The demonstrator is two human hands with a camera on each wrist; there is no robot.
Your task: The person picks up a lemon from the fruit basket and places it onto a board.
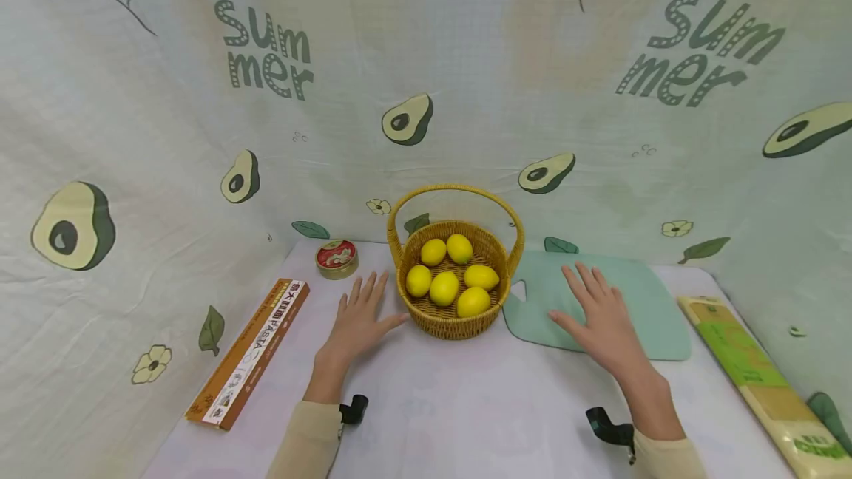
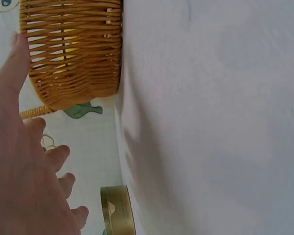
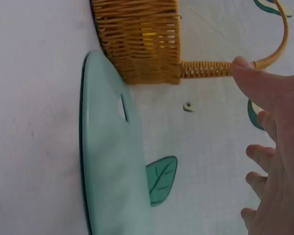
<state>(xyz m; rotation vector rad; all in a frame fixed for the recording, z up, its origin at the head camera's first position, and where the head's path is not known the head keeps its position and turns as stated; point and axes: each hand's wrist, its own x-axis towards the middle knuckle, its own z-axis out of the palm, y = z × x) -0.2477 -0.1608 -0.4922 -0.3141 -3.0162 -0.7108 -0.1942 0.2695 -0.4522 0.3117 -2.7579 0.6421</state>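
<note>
A wicker basket [image 1: 452, 327] with a tall arched handle stands at the back middle, holding several yellow lemons [image 1: 444, 288]. Just left of it is my left hand [image 1: 356, 327], fingers spread and holding nothing; in the left wrist view its thumb overlaps the basket's wall [image 2: 78, 54]. Over the pale green cutting board [image 1: 532, 320] on the right hovers my right hand [image 1: 599, 324], its fingers also spread and nothing in them. The right wrist view shows the board [image 3: 110, 171] lying flat beside the basket [image 3: 137, 44].
A round tin [image 1: 336, 259] with a red lid sits at the back left. Nearer on that side lies a long brown pasta box [image 1: 249, 353]. Along the right edge is a long green and yellow noodle packet [image 1: 759, 375]. A printed cloth [image 1: 466, 58] hangs behind the table.
</note>
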